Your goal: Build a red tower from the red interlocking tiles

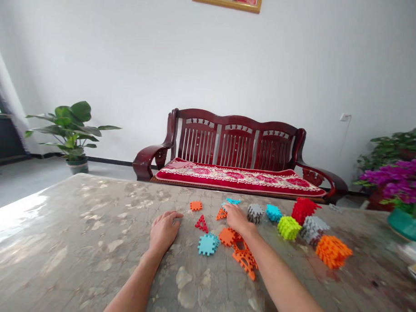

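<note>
My left hand (163, 232) lies on the table with its fingers loosely stretched, holding nothing. Beside it are a red triangular tile (202, 223), an orange square tile (196, 205) and a light blue toothed tile (207, 244). My right hand (237, 219) reaches over the loose pieces, fingertips closed at a small blue interlocking tile (226, 205) that they partly cover. Another blue piece (233, 201) lies just beyond. An orange triangular tile (221, 214) sits by the fingers. Below the right wrist are an orange square tile (227, 237) and orange pieces with cut-outs (247, 262).
Stacks of tiles stand to the right: grey (255, 213), blue (273, 213), lime green (288, 228), red (303, 210), another grey (313, 229) and orange (333, 252). A teal flowerpot (407, 225) is at the table's right edge. Behind the table stands a wooden bench (236, 139).
</note>
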The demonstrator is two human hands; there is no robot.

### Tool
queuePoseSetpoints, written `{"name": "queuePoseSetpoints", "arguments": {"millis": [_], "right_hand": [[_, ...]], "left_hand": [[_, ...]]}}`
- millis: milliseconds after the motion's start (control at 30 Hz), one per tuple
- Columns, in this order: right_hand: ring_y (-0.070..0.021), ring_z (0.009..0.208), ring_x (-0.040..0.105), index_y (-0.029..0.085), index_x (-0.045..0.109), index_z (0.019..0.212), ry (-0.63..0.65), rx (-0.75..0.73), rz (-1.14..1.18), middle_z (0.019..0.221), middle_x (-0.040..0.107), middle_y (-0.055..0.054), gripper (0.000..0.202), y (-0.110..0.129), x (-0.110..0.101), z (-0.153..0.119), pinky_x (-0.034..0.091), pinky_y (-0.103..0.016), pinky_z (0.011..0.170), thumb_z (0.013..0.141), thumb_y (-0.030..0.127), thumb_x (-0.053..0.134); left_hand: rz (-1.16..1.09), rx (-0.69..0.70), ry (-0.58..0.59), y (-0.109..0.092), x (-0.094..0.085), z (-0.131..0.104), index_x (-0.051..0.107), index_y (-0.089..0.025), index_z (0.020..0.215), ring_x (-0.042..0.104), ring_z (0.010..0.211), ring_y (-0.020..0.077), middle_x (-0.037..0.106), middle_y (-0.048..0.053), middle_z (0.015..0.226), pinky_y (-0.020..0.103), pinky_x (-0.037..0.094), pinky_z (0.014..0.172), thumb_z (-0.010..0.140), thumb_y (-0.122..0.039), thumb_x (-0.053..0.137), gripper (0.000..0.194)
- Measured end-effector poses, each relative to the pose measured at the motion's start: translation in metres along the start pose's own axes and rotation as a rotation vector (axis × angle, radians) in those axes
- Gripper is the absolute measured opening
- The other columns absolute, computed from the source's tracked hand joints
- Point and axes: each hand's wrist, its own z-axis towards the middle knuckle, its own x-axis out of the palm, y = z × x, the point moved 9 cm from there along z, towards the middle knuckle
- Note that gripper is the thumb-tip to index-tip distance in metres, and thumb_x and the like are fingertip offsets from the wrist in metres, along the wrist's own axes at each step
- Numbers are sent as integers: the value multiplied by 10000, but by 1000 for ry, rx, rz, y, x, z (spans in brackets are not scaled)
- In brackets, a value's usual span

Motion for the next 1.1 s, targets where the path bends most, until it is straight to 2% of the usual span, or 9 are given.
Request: {"name": "queuePoseSetpoints", "arguments": {"millis": [167, 300, 433, 567, 667, 800, 933, 1000, 1100], "right_hand": [[-242, 1179, 579, 206, 676, 1188, -7, 49, -19, 1243, 677, -106, 462, -1, -4, -7, 409, -365, 996, 842, 46, 415], [-228, 1193, 562, 247, 624, 1254, -2, 80, -15, 1281, 657, -68, 498, -11, -5, -5, 412, -364, 992, 818, 74, 456], [-207, 1152, 584, 265, 625, 1228, 19, 91, 27, 1244, 666, -42, 512, -20, -1, -1, 420, -331, 979, 754, 92, 538], [-212, 1119, 600, 224, 634, 1201, -51, 134, 110, 1238, 639, -80, 521, -25, -10, -5, 432, -301, 956, 694, 105, 608], [-203, 1082, 622, 208, 651, 1172, -138, 162, 207, 1220, 640, -88, 459, -24, -24, -11, 443, -300, 964, 727, 115, 582], [-194, 1031, 653, 206, 652, 1197, -211, 141, 356, 1163, 696, -70, 406, -9, -32, -27, 494, -318, 936, 815, 183, 518], [-198, 881, 698, 198, 690, 1148, -139, 89, 697, 1010, 754, -39, 404, 19, -15, -46, 562, -317, 785, 777, 222, 532], [-208, 889, 701, 191, 706, 1120, -97, 81, 834, 994, 761, -43, 408, 31, -6, -54, 564, -330, 789, 747, 213, 541], [-207, 950, 699, 195, 720, 1094, -60, 67, 845, 1039, 760, -46, 413, 42, 1, -62, 545, -335, 861, 729, 179, 527]], "left_hand": [[3, 7, 4, -2, -1, 0, 725, -289, 1115, 564, 1231, 231, 659, 29, 1310, 376, 362, 1081, 820, -217, 475, 394], [4, 6, 6, -2, -1, -2, 727, -290, 1108, 570, 1221, 232, 661, 25, 1305, 376, 367, 1076, 821, -220, 475, 389], [0, 8, 0, -3, -2, -2, 728, -288, 1105, 562, 1230, 227, 660, 27, 1308, 372, 358, 1079, 824, -215, 478, 383], [-3, 2, 3, -4, -3, -2, 728, -290, 1103, 562, 1233, 224, 661, 27, 1308, 373, 354, 1079, 818, -206, 483, 386], [-9, 1, 5, -4, -3, -2, 729, -293, 1101, 565, 1228, 228, 663, 26, 1303, 378, 359, 1074, 819, -212, 477, 387], [-24, 3, 1, -2, -2, -1, 731, -295, 1096, 561, 1236, 229, 660, 21, 1308, 377, 351, 1084, 818, -219, 474, 386], [-17, 5, -3, -1, -1, -1, 729, -293, 1101, 557, 1241, 222, 660, 19, 1311, 366, 346, 1090, 809, -213, 483, 390], [-9, 4, -2, -2, -1, -1, 727, -292, 1106, 559, 1236, 222, 660, 19, 1313, 366, 349, 1087, 810, -213, 484, 391], [-3, 3, -4, -3, -3, -2, 728, -297, 1103, 570, 1220, 224, 663, 19, 1307, 367, 357, 1080, 816, -221, 483, 385]]}}
